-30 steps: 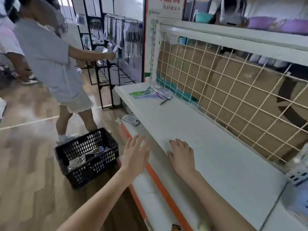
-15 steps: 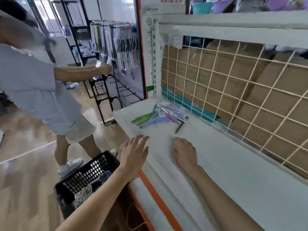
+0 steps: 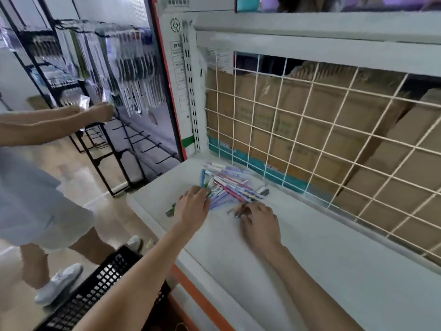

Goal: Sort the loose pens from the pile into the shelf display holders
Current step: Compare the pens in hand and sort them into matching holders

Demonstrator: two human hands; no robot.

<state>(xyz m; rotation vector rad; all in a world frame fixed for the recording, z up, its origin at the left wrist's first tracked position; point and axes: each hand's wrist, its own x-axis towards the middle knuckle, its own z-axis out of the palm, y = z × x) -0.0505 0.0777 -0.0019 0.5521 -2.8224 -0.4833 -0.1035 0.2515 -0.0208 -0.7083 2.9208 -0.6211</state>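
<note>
A pile of loose pens (image 3: 232, 185), purple, pink, blue and white, lies at the far left end of the white shelf (image 3: 310, 254). My left hand (image 3: 193, 205) rests on the pile's left edge, fingers laid over green pens (image 3: 170, 210) that stick out below it. My right hand (image 3: 260, 219) lies on the shelf just right of the pile, its fingertips curling onto a dark pen (image 3: 238, 211). No display holders are in view.
A white wire grid (image 3: 310, 130) with cardboard boxes behind it backs the shelf. A black plastic basket (image 3: 95, 292) stands on the floor below my left arm. Another person (image 3: 35, 187) stands at the left, reaching to a black hook rack (image 3: 114, 96) of packaged goods.
I have stepped toward the shelf's left end. Both hands moved forward from the bare shelf onto the pen pile. The other person keeps reaching at the rack.
</note>
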